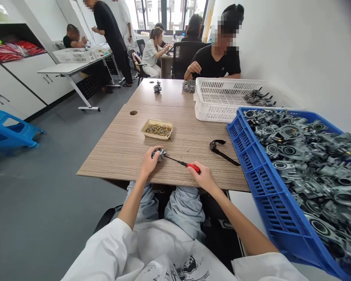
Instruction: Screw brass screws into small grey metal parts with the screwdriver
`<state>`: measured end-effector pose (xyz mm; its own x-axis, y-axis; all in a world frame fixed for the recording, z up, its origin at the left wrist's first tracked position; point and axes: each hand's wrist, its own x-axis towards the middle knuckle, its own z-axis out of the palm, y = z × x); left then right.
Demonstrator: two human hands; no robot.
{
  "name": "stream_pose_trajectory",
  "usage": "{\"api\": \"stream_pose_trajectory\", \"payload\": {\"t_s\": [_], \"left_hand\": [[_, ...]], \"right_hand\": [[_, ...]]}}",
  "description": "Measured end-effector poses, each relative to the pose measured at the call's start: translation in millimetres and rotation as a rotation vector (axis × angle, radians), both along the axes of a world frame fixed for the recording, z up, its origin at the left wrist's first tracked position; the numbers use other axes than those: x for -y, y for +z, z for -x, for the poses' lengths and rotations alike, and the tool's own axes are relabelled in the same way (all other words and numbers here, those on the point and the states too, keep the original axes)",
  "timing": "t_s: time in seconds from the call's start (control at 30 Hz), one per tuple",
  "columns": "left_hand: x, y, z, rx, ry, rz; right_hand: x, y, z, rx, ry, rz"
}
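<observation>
"What's in the hands?"

"The left hand (148, 163) has its grip closed round a small metal part (162, 152), just above the counter (114, 150) near its front edge. The right hand (203, 176) is wrapped round the red handle of a screwdriver (193, 168), its shaft pointing at the part."

"Is the tip seated?"

"Can't tell from here. If it isn't, a hard push at that slant could make it skid into those left fingers."

"And those two loose brass pieces (180, 155)?"

"Near the shaft. A sweep of the right wrist might roll them away. The tray (157, 136) of brass bits sits just beyond the left hand; a careless knock could spill it."
</observation>
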<state>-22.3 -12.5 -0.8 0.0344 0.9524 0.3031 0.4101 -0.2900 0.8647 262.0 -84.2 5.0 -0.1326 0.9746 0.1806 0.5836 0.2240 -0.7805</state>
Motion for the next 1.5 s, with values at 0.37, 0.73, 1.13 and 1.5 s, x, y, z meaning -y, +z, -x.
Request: {"api": "stream_pose_trajectory", "payload": {"t_s": [0.37, 0.73, 1.13, 1.5], "left_hand": [[-5, -4.6, 3, 0.032, -0.050, -0.009], [-6, -6.3, 4, 0.007, -0.089, -0.012], [-7, -5.7, 5, 0.052, -0.091, -0.011], [-7, -5.8, 5, 0.052, -0.095, -0.017]], "right_hand": [[0, 5.2, 6, -0.068, -0.040, 0.003], [15, 2.2, 18, -0.181, -0.110, -0.040], [18, -6.5, 14, -0.184, -0.064, 0.012], [16, -6.1, 16, -0.168, -0.088, -0.009]]}}
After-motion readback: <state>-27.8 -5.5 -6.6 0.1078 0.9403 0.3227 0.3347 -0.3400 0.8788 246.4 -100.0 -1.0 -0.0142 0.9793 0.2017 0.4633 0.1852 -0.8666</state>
